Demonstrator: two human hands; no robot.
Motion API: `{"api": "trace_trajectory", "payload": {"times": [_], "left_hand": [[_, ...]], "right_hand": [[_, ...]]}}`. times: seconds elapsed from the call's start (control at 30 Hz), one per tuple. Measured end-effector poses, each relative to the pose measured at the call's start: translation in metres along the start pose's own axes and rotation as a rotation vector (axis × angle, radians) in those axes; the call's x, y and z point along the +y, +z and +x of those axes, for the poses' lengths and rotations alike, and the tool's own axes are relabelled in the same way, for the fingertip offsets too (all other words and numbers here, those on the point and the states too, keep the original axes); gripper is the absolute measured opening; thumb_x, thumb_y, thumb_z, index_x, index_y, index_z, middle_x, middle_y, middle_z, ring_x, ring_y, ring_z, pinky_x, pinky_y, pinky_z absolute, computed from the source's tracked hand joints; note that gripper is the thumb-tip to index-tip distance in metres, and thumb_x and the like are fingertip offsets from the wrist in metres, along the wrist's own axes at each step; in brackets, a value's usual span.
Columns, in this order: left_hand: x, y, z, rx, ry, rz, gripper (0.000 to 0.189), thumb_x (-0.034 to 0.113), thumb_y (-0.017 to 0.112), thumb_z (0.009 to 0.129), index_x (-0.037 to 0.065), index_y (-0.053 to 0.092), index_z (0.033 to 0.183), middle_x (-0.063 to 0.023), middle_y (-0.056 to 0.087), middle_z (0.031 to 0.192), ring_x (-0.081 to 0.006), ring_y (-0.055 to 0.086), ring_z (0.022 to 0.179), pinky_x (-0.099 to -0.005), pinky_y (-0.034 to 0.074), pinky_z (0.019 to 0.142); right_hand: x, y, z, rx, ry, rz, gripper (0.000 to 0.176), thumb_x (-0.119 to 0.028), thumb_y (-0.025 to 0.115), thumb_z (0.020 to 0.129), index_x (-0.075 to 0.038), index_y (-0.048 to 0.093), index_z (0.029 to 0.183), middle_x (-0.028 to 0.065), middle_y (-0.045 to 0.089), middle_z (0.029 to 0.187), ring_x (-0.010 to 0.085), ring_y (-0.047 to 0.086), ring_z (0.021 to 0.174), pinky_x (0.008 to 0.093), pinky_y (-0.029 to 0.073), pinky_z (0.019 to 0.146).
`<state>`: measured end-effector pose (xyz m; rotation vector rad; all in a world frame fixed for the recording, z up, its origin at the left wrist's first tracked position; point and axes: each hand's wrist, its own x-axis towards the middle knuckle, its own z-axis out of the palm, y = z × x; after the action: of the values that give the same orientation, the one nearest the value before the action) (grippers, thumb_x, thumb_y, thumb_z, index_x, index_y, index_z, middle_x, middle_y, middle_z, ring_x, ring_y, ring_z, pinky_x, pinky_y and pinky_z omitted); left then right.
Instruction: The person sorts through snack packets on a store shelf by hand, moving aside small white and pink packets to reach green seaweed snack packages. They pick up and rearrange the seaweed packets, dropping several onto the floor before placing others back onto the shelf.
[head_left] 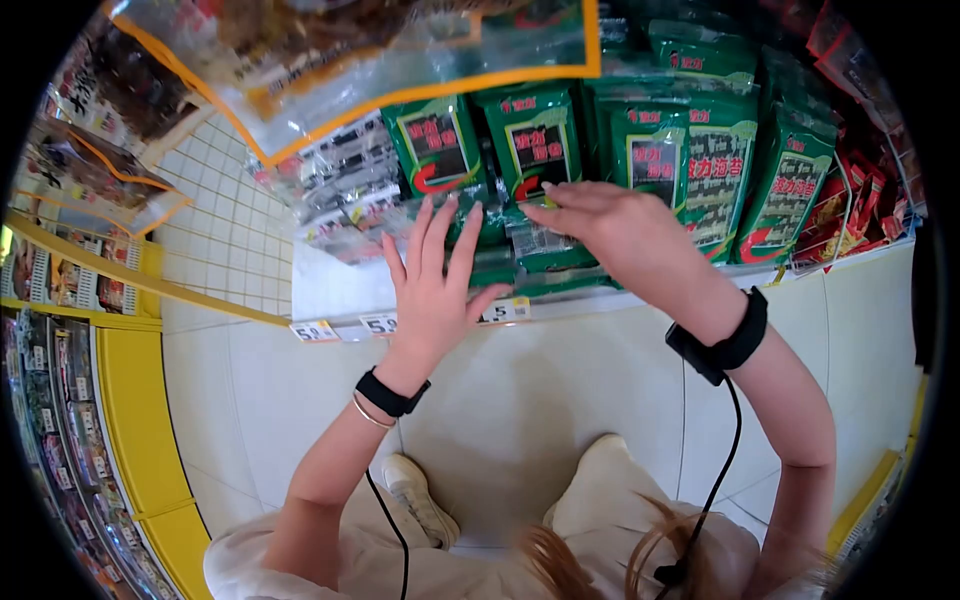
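My left hand is over the shelf's front part with its fingers spread, its fingertips at the lower edge of a green seaweed packet. My right hand reaches in from the right, fingers stretched out and close together, its fingertips at the bottom of another green packet. Neither hand has anything visibly gripped. More green packets stand upright in rows to the right. Below the hands, further green packs lie low on the white shelf, partly hidden by the fingers.
Large orange-edged clear bags hang at the top. Price tags line the shelf edge. A yellow wire rack stands left, red packets at right. Yellow shelving runs down the left, beside the tiled floor.
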<state>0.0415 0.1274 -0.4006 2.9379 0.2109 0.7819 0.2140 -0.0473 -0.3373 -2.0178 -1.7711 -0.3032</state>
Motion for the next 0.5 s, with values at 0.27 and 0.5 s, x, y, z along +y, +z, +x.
{"api": "trace_trajectory", "payload": {"times": [0.27, 0.5], "left_hand": [[0.036, -0.018, 0.022, -0.076, 0.160, -0.055, 0.086, 0.020, 0.071, 0.066, 0.011, 0.041, 0.147, -0.0181, 0.030, 0.155, -0.0388, 0.025, 0.145, -0.0651, 0.004, 0.113], [0.054, 0.004, 0.022, -0.011, 0.237, -0.020, 0.100, 0.050, 0.074, 0.075, -0.002, 0.030, 0.149, -0.0242, 0.029, 0.154, -0.0428, 0.028, 0.143, -0.0625, 0.012, 0.113]], "right_hand": [[0.004, 0.014, -0.004, 0.055, -0.007, 0.062, 0.027, -0.001, 0.063, 0.075, -0.004, 0.069, 0.101, 0.0094, 0.067, 0.087, 0.0283, 0.067, 0.089, 0.0368, 0.055, 0.077], [0.016, 0.003, -0.008, 0.307, 0.031, 0.147, 0.008, -0.011, 0.064, 0.081, -0.005, 0.065, 0.086, 0.0086, 0.066, 0.081, 0.0272, 0.066, 0.086, 0.0368, 0.054, 0.074]]}}
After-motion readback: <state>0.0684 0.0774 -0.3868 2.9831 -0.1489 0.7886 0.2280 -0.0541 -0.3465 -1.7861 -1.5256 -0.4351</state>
